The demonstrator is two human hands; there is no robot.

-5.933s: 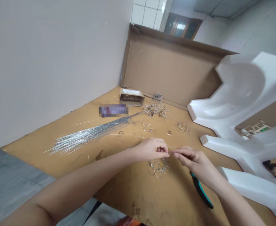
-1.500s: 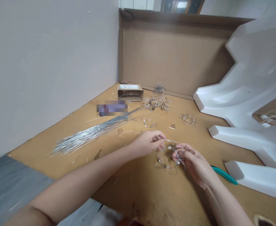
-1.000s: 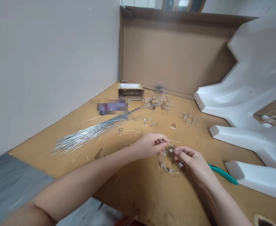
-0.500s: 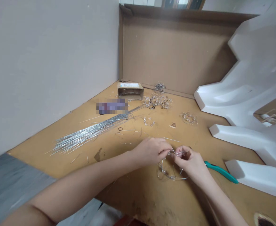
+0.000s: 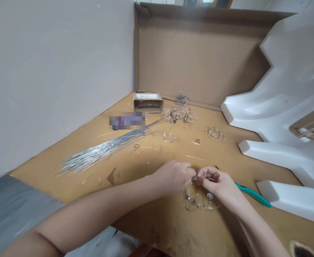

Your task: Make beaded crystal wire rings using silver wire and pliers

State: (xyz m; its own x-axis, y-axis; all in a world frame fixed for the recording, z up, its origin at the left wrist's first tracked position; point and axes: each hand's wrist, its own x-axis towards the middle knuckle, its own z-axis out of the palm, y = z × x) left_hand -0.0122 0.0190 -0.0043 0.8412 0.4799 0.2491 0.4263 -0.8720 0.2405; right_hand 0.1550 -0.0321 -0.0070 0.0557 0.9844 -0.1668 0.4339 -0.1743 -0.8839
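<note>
Between my hands hangs a loop of thin silvery wire with clear beads point(image 5: 199, 206), its upper part pinched at my fingertips. My left hand point(image 5: 177, 176) is closed on the wire at the loop's upper left, its fingertips partly turned away. My right hand point(image 5: 214, 182) grips the same loop close beside it, thumb against fingers. The fingertips of both hands almost meet, and the exact twist of wire there is too small to make out. Pliers with a teal handle point(image 5: 253, 194) lie on the table just right of my right hand, their head mostly hidden behind it.
A bundle of straight wires point(image 5: 100, 151) lies left on the brown table point(image 5: 173, 223). Behind are an open small box point(image 5: 148, 103), a blurred purple packet point(image 5: 127, 120) and a heap of beaded wire point(image 5: 179, 114). Another beaded ring point(image 5: 215, 133) lies right, near white foam point(image 5: 269, 151).
The pliers handle now shows farther right, and the view has shifted. A short straight wire now lies beyond my hands. My hands have drawn together on the loop, which hangs slightly lower and farther right.
</note>
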